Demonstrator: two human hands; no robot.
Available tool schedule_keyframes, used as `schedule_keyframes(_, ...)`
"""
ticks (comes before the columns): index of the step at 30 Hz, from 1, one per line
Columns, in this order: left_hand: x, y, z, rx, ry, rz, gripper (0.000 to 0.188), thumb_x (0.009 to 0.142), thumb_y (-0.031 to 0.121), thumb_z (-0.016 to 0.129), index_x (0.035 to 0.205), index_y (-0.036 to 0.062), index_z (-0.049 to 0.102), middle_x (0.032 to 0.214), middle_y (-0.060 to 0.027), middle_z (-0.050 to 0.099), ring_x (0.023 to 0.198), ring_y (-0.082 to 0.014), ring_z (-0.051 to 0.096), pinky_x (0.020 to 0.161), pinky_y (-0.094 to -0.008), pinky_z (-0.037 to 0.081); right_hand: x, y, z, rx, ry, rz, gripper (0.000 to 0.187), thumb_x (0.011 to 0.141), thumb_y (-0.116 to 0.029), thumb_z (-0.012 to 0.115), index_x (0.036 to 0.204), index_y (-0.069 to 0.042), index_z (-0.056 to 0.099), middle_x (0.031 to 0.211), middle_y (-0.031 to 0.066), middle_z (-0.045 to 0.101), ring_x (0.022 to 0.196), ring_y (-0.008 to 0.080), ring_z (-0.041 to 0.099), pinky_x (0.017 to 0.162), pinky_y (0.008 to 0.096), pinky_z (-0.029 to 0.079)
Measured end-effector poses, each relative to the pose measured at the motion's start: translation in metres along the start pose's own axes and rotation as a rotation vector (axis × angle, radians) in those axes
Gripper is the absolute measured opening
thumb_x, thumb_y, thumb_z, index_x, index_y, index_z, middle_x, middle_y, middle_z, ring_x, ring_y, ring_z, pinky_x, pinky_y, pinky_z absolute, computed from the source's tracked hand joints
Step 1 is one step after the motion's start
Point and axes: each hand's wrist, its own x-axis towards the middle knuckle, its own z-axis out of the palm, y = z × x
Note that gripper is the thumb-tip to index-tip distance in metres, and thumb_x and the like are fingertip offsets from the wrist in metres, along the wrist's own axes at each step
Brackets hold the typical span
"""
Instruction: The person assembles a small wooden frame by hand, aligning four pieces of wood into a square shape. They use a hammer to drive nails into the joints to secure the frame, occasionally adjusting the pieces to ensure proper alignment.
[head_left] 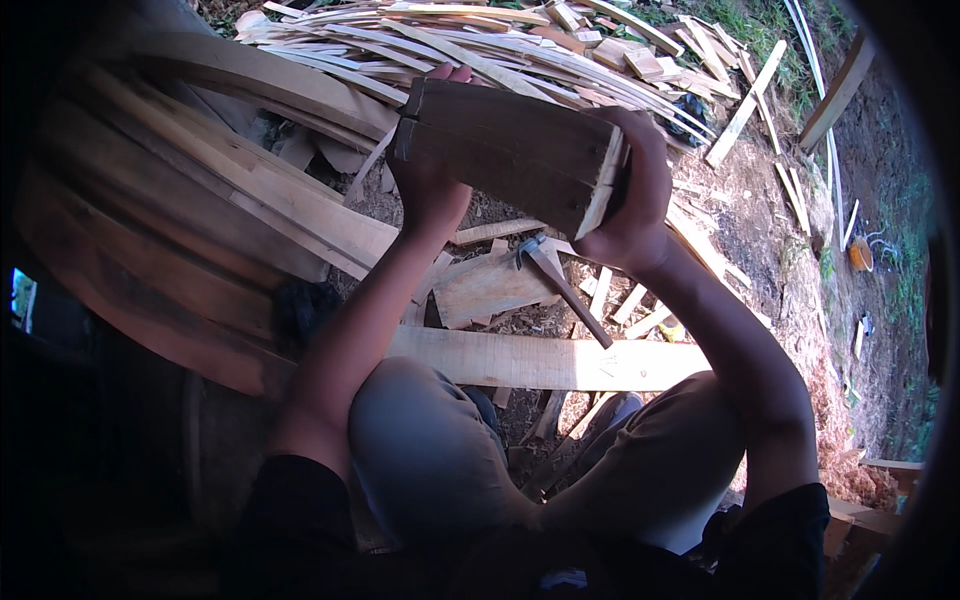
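Partly, the wooden block (505,145) hides the left hand (432,192) holding it.

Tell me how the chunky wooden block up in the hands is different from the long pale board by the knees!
The wooden block is held up between the left hand and right hand; the long board lies below. The block's big face looks dark brown; the board looks pale. The block looks short and chunky; the board, longer and flatter. Both look wooden.
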Motion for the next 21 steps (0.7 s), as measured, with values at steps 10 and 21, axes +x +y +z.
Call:
schedule_keyframes(10,0.015,0.074,-0.028,0.034,-0.037,0.418,0.045,0.093,-0.001,0.062,0.128,0.0094,0.036,0.129,-0.0220,0.053,0.124,-0.0375,0.056,0.106,-0.0519,0.047,0.023,-0.026,-0.023,0.010,0.210,-0.618,0.045,0.070,-0.007,0.076,0.108,-0.027,0.062,0.089,-0.0016,0.055,0.076,0.0178,0.051,0.061,0.0328,0.043)
schedule_keyframes(21,0.012,0.087,-0.031,0.066,0.077,0.561,0.037,0.090,-0.004,0.069,0.112,0.0107,0.043,0.127,-0.0196,0.053,0.125,-0.0408,0.056,0.106,-0.0518,0.050,0.029,-0.018,-0.022,-0.171,0.415,-0.733,0.069,0.069,-0.004,0.084,0.118,-0.029,0.044,0.099,0.0004,0.050,0.085,0.0196,0.057,0.082,0.0428,0.049)
